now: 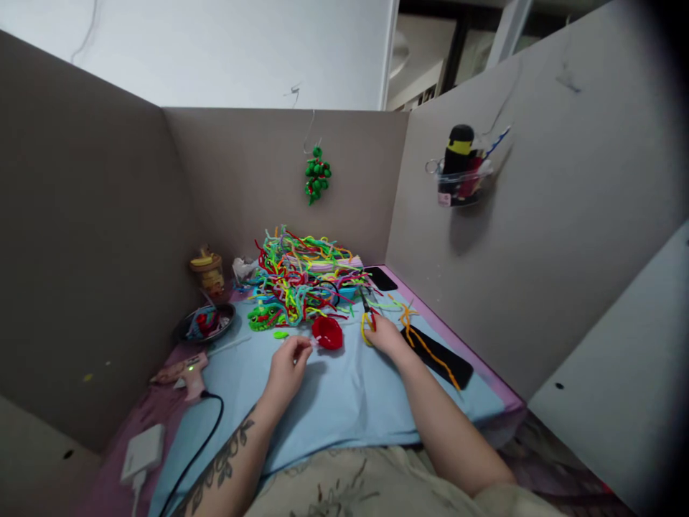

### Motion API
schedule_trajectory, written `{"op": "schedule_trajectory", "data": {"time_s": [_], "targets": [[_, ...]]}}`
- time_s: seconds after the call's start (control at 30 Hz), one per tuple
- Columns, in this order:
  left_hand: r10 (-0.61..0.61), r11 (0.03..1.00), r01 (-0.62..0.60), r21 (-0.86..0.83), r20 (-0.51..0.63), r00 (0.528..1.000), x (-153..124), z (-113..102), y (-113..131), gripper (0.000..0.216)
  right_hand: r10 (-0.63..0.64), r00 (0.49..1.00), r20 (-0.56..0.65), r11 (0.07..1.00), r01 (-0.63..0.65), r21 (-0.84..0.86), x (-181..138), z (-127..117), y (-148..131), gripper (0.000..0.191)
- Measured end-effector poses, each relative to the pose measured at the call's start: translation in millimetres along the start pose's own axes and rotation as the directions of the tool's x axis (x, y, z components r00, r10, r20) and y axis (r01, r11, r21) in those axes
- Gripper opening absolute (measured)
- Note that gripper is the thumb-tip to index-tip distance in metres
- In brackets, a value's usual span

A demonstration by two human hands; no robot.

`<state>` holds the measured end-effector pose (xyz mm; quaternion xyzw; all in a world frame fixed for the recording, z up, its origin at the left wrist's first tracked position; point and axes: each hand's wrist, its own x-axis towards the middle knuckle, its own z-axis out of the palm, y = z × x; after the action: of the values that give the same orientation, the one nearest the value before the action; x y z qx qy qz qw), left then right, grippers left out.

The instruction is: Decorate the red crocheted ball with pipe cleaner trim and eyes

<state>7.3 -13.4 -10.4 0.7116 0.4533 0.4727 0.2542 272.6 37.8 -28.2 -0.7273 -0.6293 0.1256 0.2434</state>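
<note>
My left hand [289, 361] is closed in a pinch over the blue cloth. At its fingertips is a small pale pinkish bit, too small to name. Just beyond those fingers lies a red fuzzy round piece [327, 334], cupped in shape; whether the pinch reaches it I cannot tell. In my right hand [386, 334] is a pair of scissors [367, 319] with yellow and red handles, its dark blades pointing away from me. A small bright green piece [280, 334] rests left of the red one. Behind both hands spreads a heap of coloured pipe cleaners [301, 276].
On the left are a pink glue gun [189, 375] with a black cable, a dark bowl [229, 316] and a white power box [143, 452]. At right, orange pipe cleaners cross a black flat pad [449, 359]. A phone [382, 278] lies behind; grey panels [231, 158] enclose the table.
</note>
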Motion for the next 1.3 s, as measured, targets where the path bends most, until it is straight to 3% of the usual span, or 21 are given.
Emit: {"op": "schedule_trajectory", "data": {"time_s": [0.1, 0.2, 0.27, 0.33, 0.4, 0.5, 0.57, 0.7, 0.8, 0.9, 1.0, 1.13, 1.23, 1.3], "targets": [[0.059, 0.998, -0.060, 0.022, 0.043, 0.997, -1.1, 1.2, -0.6, 0.008, -0.002, 1.000, 0.030, 1.000, 0.002, -0.010, -0.4, 1.5, 0.2, 0.025], [0.093, 0.996, -0.093, -0.011, 0.065, 0.993, -1.8, 2.6, 0.3, 0.008, -0.060, 0.991, -0.116, 0.998, 0.064, 0.028, -6.7, 1.5, -4.9, 0.028], [0.061, 0.997, -0.058, -0.043, 0.073, 0.995, -1.8, 4.1, 2.1, 0.008, -0.160, 0.959, -0.232, 0.977, 0.188, 0.103, -16.8, 2.6, -15.6, 0.029], [-0.011, 0.995, 0.018, -0.096, 0.070, 0.998, -1.3, 6.0, 4.5, 0.010, -0.328, 0.906, -0.268, 0.888, 0.392, 0.240, -31.5, 5.7, -32.6, 0.029], [-0.089, 0.979, 0.099, -0.177, 0.063, 0.994, -0.4, 8.1, 6.8, 0.014, -0.535, 0.817, -0.215, 0.715, 0.573, 0.401, -48.2, 10.8, -52.4, 0.037], [-0.151, 0.943, 0.168, -0.288, 0.081, 0.985, 0.4, 11.0, 7.7, 0.017, -0.722, 0.679, -0.136, 0.539, 0.674, 0.506, -68.5, 20.5, -76.6, 0.048], [-0.166, 0.932, 0.193, -0.306, 0.110, 0.980, 0.3, 12.5, 6.4, 0.019, -0.736, 0.657, -0.164, 0.510, 0.697, 0.504, -74.7, 25.9, -84.5, 0.043], [-0.147, 0.946, 0.189, -0.263, 0.171, 0.974, -0.8, 13.4, 3.5, 0.020, -0.660, 0.702, -0.268, 0.540, 0.691, 0.481, -71.1, 28.1, -83.4, 0.025], [-0.011, 1.000, 0.011, -0.001, 0.136, 0.991, -1.4, 12.5, 5.2, 0.019, -0.521, 0.789, -0.326, 0.620, 0.612, 0.491, -60.4, 23.6, -74.9, 0.017], [0.170, 0.908, -0.229, 0.351, 0.190, 0.967, -2.8, 13.6, 8.7, 0.014, -0.297, 0.881, -0.369, 0.715, 0.461, 0.525, -46.4, 17.6, -61.9, 0.013], [0.190, 0.805, -0.328, 0.495, 0.308, 0.932, -4.8, 17.8, 9.3, 0.009, -0.185, 0.912, -0.367, 0.755, 0.371, 0.541, -29.6, 10.4, -47.5, 0.014], [0.154, 0.794, -0.307, 0.525, 0.316, 0.936, -5.1, 21.3, 5.7, 0.017, -0.233, 0.908, -0.349, 0.780, 0.389, 0.491, 5.6, -2.0, -44.9, 0.013], [0.182, 0.851, -0.278, 0.446, 0.246, 0.952, -3.2, 20.0, 3.4, 0.019, -0.269, 0.895, -0.356, 0.767, 0.422, 0.483, 47.7, -10.8, -66.3, 0.011], [0.186, 0.915, -0.239, 0.324, 0.186, 0.965, -1.5, 18.4, 2.0, 0.022, -0.258, 0.917, -0.302, 0.750, 0.388, 0.536, 79.7, -15.6, -88.3, 0.010]]}}
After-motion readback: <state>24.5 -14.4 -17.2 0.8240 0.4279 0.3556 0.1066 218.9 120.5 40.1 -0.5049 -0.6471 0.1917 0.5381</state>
